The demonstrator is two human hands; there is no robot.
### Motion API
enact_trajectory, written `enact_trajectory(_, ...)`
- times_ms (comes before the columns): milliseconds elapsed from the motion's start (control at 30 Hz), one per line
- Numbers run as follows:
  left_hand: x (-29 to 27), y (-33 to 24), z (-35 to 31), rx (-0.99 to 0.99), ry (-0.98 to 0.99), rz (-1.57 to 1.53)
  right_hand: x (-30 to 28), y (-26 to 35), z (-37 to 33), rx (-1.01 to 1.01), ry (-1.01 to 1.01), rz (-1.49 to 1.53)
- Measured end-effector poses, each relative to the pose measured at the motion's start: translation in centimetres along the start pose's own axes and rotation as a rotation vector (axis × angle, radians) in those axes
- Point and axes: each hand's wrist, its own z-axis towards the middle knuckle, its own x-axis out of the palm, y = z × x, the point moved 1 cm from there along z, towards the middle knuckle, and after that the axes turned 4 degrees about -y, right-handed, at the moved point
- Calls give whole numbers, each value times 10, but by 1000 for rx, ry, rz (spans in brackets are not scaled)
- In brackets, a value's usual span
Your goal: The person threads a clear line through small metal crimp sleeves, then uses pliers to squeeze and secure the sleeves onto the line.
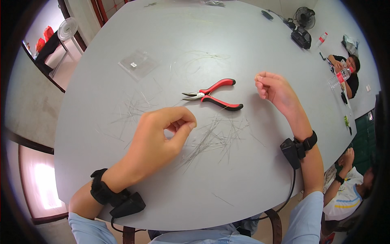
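My left hand (162, 136) hovers over the grey table (227, 49) with thumb and forefinger pinched together, seemingly on a very thin wire that is hard to make out. My right hand (271, 87) is curled into a loose fist further right, fingers pinched; whether it holds the wire's other end I cannot tell. Between and beyond the hands lie red-and-black needle-nose pliers (212, 95), jaws pointing left, handles spread. A scatter of thin cut wire pieces (215, 136) lies under and right of my left hand.
More wire strands (134, 107) lie to the left, and a clear plastic bag (138, 64) sits further back. A black device (301, 37), a small fan (304, 16) and bottles stand at the far right. Two other people sit along the right edge.
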Motion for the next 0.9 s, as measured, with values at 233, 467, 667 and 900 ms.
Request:
enact_trajectory(233, 0, 0, -1, -8, -1, 35, 43, 25, -35, -436, -493, -660)
enact_trajectory(467, 4, -5, -3, -45, 56, 6, 104, 17, -70, -687, 157, -607)
enact_trajectory(667, 7, -4, -4, -36, 84, -14, 111, 4, -67, -651, 323, -603)
enact_trajectory(900, 8, -1, -5, -63, 110, -45, 112, -3, -63, -841, 272, -644)
